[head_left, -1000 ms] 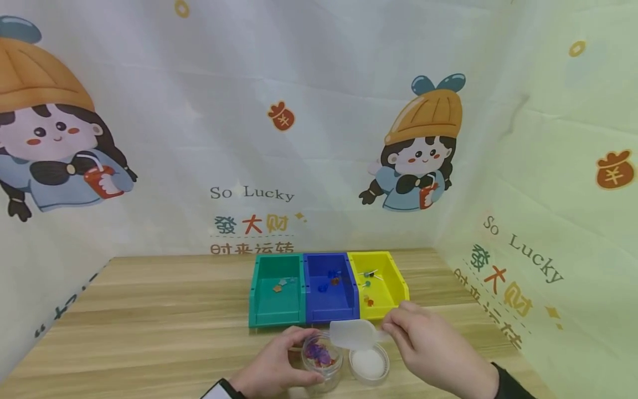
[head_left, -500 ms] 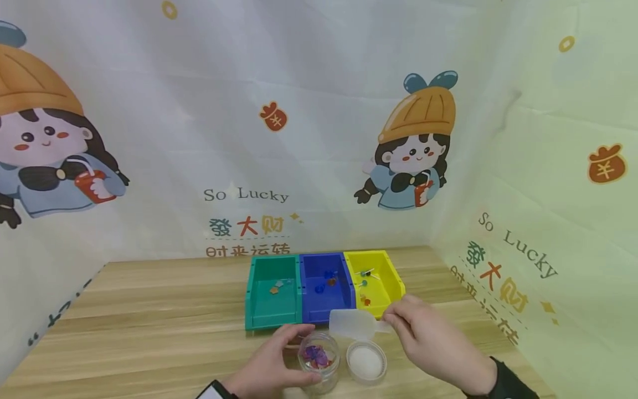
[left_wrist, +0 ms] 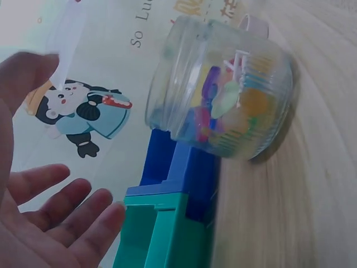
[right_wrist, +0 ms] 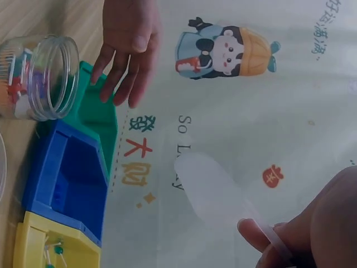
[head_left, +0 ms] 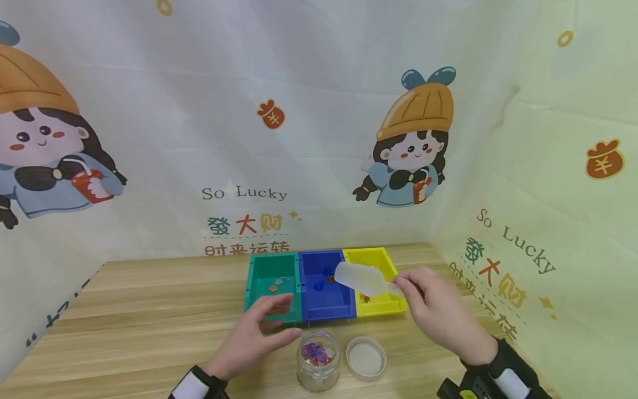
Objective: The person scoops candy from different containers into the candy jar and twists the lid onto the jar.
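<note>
A translucent white scoop (head_left: 361,278) is pinched by its handle in my right hand (head_left: 443,313), raised in front of the blue and yellow bins. My left hand (head_left: 251,335) hangs in the air left of the glass jar (head_left: 319,374), apart from it, with fingers spread and holding nothing. The jar stands upright without its lid, and small colourful pieces (left_wrist: 240,106) lie inside. Right of the jar a round white lid (head_left: 366,359) lies on the table. In the right wrist view the scoop (right_wrist: 215,187) shows nothing clearly in it.
Behind the jar, three joined bins stand in a row: green (head_left: 274,318), blue (head_left: 329,313) and yellow (head_left: 384,307). Each holds a few small pieces. A printed cloth (head_left: 319,138) hangs behind and beside the wooden table (head_left: 149,327).
My left hand has let go of the jar and moved up and left. My right hand has raised the scoop from near the jar and lid to above the bins.
</note>
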`<state>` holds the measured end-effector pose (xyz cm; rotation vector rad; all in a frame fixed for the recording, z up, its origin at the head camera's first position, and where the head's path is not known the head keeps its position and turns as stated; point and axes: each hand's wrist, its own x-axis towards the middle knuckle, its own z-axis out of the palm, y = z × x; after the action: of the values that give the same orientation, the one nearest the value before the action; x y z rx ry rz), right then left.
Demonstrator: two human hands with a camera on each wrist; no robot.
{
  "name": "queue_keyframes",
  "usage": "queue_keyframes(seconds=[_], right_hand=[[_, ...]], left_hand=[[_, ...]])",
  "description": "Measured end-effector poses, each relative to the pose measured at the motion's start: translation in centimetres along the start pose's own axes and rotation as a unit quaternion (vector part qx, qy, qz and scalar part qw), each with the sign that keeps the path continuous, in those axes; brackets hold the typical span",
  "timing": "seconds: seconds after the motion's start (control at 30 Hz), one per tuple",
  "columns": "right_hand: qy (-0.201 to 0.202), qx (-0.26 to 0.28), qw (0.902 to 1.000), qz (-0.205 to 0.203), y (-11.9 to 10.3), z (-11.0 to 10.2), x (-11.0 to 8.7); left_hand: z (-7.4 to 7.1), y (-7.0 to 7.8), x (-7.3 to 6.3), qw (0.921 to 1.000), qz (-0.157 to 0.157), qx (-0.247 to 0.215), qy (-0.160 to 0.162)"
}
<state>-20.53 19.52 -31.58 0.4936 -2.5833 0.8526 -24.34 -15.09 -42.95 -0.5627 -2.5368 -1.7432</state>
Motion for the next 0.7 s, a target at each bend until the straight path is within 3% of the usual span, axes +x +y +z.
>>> queue_keyframes(seconds=[0.2, 0.43, 0.7], right_hand=[[0.024, -0.005, 0.9997, 0.001, 0.3, -0.3, 0.6], [0.032, -0.009, 0.9994, 0.013, 0.8, -0.7, 1.1], [0.042, -0.018, 0.9986, 0.027, 1.7, -0.9, 1.7]], left_hand=[[-0.8, 0.2, 0.5, 0.9964, 0.002, 0.024, 0.081], [-2.0, -0.5, 1.4, 0.9813, -0.017, 0.048, 0.185], [-2.9, -2.3, 2.1, 0.9690, -0.052, 0.073, 0.230]])
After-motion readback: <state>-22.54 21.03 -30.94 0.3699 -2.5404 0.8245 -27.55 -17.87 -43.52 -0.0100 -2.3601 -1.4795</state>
